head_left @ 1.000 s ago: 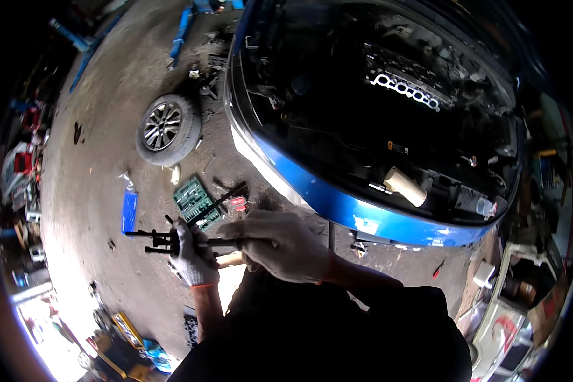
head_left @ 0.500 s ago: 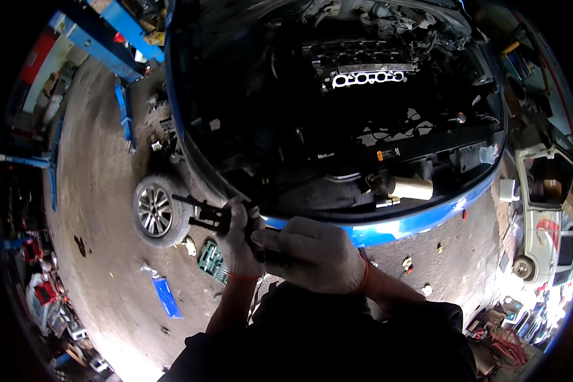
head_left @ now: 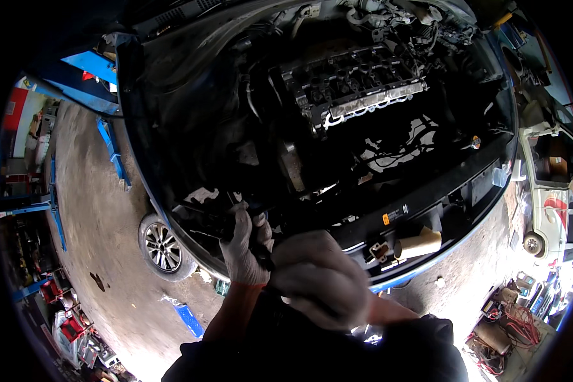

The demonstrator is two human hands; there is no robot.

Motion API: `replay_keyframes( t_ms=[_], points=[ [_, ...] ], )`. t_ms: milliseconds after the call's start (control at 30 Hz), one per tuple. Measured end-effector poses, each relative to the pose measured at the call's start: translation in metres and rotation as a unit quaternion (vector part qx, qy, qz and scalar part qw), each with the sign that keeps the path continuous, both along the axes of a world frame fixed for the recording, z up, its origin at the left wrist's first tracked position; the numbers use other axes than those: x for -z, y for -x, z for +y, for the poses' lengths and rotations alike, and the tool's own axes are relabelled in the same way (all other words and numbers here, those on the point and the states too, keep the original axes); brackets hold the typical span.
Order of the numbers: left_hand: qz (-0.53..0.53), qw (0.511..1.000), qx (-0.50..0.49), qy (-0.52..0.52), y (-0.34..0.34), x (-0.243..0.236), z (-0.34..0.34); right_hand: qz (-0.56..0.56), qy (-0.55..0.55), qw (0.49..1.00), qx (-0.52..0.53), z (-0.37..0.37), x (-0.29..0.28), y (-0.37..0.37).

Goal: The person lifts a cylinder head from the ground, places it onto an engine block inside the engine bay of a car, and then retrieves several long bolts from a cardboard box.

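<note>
My left hand [head_left: 243, 248], in a white work glove, is closed around a dark part [head_left: 262, 257] that barely stands out from the black engine bay behind it. Its thumb points up along the part. Just to its right, my right hand [head_left: 321, 277], gloved too, is curled and blurred by motion; what its fingers grip is hidden. Both hands are over the front left corner of the car's open engine bay [head_left: 197, 137]. Farther back in the bay is the bare engine head [head_left: 356, 83], with a pale row of ports along its near side.
A paper-coloured roll [head_left: 418, 243] and a small metal part [head_left: 379, 251] lie on the front edge. A wheel [head_left: 162, 247] lies left of the car, near a blue tray-like piece [head_left: 189, 320]. Blue lift arms [head_left: 113, 149] stand farther left; a white van [head_left: 551, 204] is at right.
My view has shifted over the bay, and both hands now sit over its front left corner. The dark part's prongs, clear against the floor earlier, are now lost in the dark. My right hand has blurred.
</note>
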State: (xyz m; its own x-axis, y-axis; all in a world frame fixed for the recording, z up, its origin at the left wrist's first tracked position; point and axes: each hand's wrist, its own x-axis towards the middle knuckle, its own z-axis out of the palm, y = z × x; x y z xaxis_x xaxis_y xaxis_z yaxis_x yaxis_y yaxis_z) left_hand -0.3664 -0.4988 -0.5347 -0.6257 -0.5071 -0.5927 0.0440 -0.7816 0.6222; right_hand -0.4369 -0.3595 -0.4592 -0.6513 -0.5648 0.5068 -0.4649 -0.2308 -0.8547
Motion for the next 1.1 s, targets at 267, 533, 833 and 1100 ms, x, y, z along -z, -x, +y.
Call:
replay_keyframes(
  t_ms=[267,533,833,1100],
  points=[
    [0.181,0.952,0.206,-0.136,0.056,0.072,-0.114,-0.542,-0.259,0.785,0.147,0.028,0.035,0.149],
    [0.168,0.943,0.260,-0.123,0.138,0.130,-0.178,-0.296,-0.545,0.784,0.028,0.017,0.064,0.284],
    [0.234,0.920,0.258,-0.182,0.221,0.216,-0.196,0.096,-0.536,0.838,-0.010,-0.053,0.149,0.448],
    [0.205,0.921,0.281,-0.175,0.228,0.259,-0.203,0.184,-0.492,0.851,-0.031,-0.072,0.221,0.474]
  ],
)
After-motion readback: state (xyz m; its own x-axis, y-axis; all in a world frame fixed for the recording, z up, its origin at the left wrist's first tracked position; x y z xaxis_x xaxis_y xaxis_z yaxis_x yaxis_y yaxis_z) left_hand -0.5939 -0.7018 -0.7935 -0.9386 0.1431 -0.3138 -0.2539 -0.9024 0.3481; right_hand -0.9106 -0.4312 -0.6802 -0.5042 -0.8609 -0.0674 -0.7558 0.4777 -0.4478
